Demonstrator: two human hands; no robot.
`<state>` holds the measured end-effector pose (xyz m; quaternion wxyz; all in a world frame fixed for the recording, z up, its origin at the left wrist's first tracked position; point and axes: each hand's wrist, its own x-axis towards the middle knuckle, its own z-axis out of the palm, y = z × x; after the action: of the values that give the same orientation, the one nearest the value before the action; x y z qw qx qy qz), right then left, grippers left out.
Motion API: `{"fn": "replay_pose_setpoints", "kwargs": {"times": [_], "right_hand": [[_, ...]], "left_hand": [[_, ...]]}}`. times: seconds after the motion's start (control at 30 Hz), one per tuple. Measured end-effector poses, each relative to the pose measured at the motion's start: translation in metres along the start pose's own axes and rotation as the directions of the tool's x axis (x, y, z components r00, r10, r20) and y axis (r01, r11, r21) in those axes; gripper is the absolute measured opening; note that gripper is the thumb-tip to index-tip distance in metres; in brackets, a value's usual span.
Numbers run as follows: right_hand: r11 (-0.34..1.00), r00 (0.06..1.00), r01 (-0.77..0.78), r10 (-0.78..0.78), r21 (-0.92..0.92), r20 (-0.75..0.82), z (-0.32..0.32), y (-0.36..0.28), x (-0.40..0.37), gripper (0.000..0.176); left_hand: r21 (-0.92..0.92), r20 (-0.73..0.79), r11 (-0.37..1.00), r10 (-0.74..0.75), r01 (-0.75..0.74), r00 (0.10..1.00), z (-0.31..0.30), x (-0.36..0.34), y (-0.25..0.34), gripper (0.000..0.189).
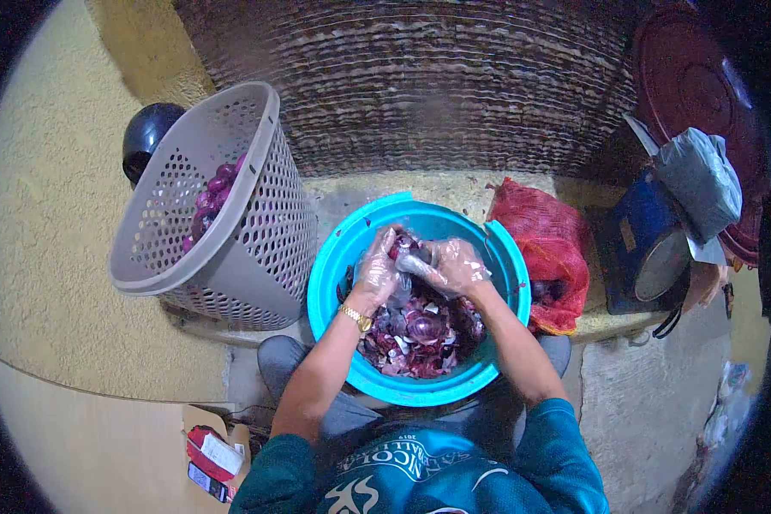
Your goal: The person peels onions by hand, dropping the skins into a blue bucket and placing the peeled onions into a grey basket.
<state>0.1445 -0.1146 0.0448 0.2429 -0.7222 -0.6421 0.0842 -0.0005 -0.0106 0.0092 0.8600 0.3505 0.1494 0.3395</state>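
Now, both hands of mine work low over the turquoise tub, inside its rim and above the loose skins; a dark red onion sits up between them, toward the far side of the tub, partly hidden by my fingers; my left hand, the one with the gold watch at its wrist, is the nearer, its fingers curled narrow around the onion's left side and holding it; my right hand comes in from the other side, its fingers bent and pointing leftward across the gap, right up by the onion, though I cannot tell how firmly they close on anything; so the relation that matters, I judge, is this short sideways one, onion to the left of my right fingers and within the cup of my left; it looks roundish, and I can make out no clear long axis; both hands seem covered in thin clear plastic; below them another onion lies among the skins; beyond the tub's left side stands the grey basket with more purple onions in it, and just beside its right side slumps a red mesh sack.
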Motion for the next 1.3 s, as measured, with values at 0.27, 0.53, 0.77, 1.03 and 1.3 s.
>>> {"fn": "replay_pose_setpoints", "kwargs": {"times": [0.27, 0.53, 0.77, 1.03, 1.3], "right_hand": [[0.999, 1.0, 0.001, 0.0, -0.04, 0.03, -0.011, -0.009, 0.0, 0.06], [0.988, 0.983, 0.145, -0.139, -0.046, 0.118, -0.011, -0.007, 0.0, 0.058], [0.986, 0.983, 0.169, -0.168, -0.009, 0.072, -0.005, 0.004, -0.002, 0.052], [0.973, 0.98, 0.082, -0.039, -0.218, 0.195, -0.007, 0.004, 0.003, 0.065], [0.999, 0.99, -0.041, 0.04, -0.004, -0.132, -0.015, -0.012, -0.002, 0.07]], "left_hand": [[-0.116, 0.021, 0.973, -0.199, 0.2, 0.98, -0.005, 0.002, 0.0, 0.036], [-0.184, -0.045, 0.92, -0.36, 0.347, 0.932, -0.01, 0.005, 0.004, 0.063], [-0.26, -0.184, 0.924, -0.332, 0.28, 0.925, -0.005, 0.008, 0.003, 0.074], [-0.376, -0.101, 0.87, -0.38, 0.319, 0.919, -0.016, 0.01, -0.002, 0.064], [-0.324, 0.07, 0.837, -0.444, 0.441, 0.893, -0.022, 0.008, 0.003, 0.034]]}}
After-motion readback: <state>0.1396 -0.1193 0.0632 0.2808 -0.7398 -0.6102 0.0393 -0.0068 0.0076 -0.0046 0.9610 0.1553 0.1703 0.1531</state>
